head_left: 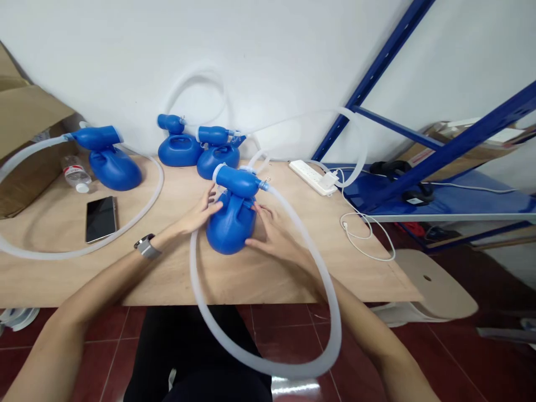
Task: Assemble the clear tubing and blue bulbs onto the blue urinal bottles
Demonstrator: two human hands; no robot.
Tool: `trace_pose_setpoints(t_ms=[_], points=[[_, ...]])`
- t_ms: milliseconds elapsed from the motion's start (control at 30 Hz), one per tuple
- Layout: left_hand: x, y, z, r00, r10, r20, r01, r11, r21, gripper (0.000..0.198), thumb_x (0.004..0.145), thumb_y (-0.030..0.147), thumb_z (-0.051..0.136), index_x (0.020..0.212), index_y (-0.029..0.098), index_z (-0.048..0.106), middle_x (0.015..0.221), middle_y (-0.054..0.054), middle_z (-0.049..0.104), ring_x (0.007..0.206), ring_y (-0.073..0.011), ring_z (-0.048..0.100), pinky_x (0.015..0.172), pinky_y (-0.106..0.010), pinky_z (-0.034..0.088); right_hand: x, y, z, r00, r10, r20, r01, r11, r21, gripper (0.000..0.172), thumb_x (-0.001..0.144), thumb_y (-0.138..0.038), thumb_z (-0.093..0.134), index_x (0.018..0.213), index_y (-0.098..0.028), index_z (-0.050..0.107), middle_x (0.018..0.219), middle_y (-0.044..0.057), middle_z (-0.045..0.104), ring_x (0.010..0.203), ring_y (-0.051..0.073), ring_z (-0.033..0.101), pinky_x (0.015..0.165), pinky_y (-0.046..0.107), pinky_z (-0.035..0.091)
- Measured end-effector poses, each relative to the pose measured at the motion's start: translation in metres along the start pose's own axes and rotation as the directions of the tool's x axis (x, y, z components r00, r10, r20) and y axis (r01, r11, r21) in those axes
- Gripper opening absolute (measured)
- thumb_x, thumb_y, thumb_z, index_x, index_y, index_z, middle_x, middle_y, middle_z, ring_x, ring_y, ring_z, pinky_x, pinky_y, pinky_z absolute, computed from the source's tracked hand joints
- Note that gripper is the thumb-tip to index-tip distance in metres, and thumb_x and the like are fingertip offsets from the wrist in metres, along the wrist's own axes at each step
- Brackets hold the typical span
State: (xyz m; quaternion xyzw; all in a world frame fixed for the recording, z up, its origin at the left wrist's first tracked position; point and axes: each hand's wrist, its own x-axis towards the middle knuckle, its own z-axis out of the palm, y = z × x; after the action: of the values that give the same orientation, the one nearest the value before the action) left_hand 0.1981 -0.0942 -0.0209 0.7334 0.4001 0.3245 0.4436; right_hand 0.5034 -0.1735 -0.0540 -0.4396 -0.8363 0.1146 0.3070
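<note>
A blue plastic bottle (231, 226) with a handle and a blue neck piece stands near the middle of the wooden table. From its neck a whitish translucent hose (330, 312) loops down past the table's front edge and back up. My left hand (201, 212) touches the bottle's left side, fingers apart. On the right side, my right hand (270, 231) rests against the bottle with its fingers spread. Behind it, two similar blue bottles, one at the left (179, 149) and one nearer (218, 161), stand by the wall. Another blue bottle (115, 167) with a hose is further left.
A black phone (101, 219), a clear plastic bottle (76, 173) and a cardboard box (29, 145) are on the left. A white power strip (312, 177) with a cable lies on the right, near a blue metal shelf (452, 195) and a stool (431, 282).
</note>
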Motion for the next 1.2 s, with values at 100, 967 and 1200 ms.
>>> trace_pose_setpoints(t_ms=[100, 967, 1200], points=[[-0.033, -0.01, 0.011, 0.984, 0.112, 0.14, -0.132, 0.981, 0.144, 0.134, 0.086, 0.086, 0.078, 0.186, 0.028, 0.008, 0.192, -0.021, 0.012, 0.178, -0.0447, 0.018, 0.141, -0.068, 0.031, -0.019, -0.01, 0.017, 0.998, -0.057, -0.016, 0.054, 0.989, -0.14, 0.123, 0.092, -0.085, 0.074, 0.183, -0.021, 0.021, 0.183, 0.027, 0.035, 0.173, 0.051, 0.028, 0.137, 0.08, 0.029], [0.185, -0.032, -0.042, 0.875, 0.126, -0.467, 0.149, 0.848, 0.508, 0.089, 0.094, 0.041, 0.082, 0.169, 0.013, 0.043, 0.177, -0.027, 0.041, 0.166, -0.0454, 0.036, 0.137, -0.064, 0.032, -0.165, -0.025, -0.095, 0.748, 0.461, 0.477, -0.555, 0.829, 0.071, 0.059, 0.108, -0.067, 0.06, 0.164, -0.047, 0.063, 0.178, 0.003, 0.053, 0.169, 0.039, 0.045, 0.137, 0.07, 0.041], [0.166, -0.037, -0.046, 0.889, 0.094, -0.448, 0.188, 0.818, 0.543, 0.085, 0.098, 0.049, 0.08, 0.168, 0.017, 0.046, 0.167, -0.027, 0.048, 0.155, -0.0479, 0.046, 0.128, -0.068, 0.037, -0.06, -0.042, -0.08, 0.89, -0.001, 0.457, -0.119, 0.965, 0.235, 0.051, 0.113, -0.051, 0.064, 0.163, -0.038, 0.064, 0.166, 0.007, 0.067, 0.157, 0.029, 0.063, 0.132, 0.055, 0.054]])
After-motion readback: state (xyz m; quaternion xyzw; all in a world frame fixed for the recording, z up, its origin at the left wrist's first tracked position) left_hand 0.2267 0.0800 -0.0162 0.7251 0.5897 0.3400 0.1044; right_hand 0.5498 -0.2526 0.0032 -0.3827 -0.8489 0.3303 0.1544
